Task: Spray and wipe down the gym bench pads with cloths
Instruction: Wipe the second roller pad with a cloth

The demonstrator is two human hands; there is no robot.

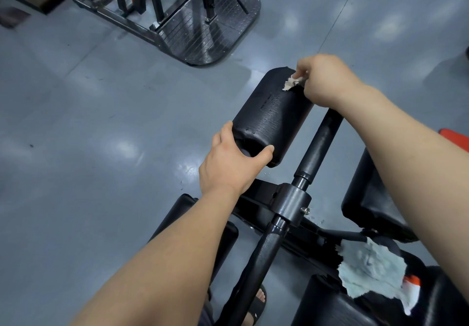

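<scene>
While the left hand point(228, 163) clamps the near end of the black cylindrical vinyl roller pad point(271, 112) (thumb on one side, fingers on the other, probably to stop it rotating), the right hand point(327, 79) pinches a small frayed beige cloth point(291, 83) and presses it onto the pad's far end. The pad sits just beside the black steel adjuster tube point(317, 148). A second, pale blue-grey cloth point(370, 272) lies draped on the black upholstered bench pad point(327, 305) at lower right — apparently a spare.
</scene>
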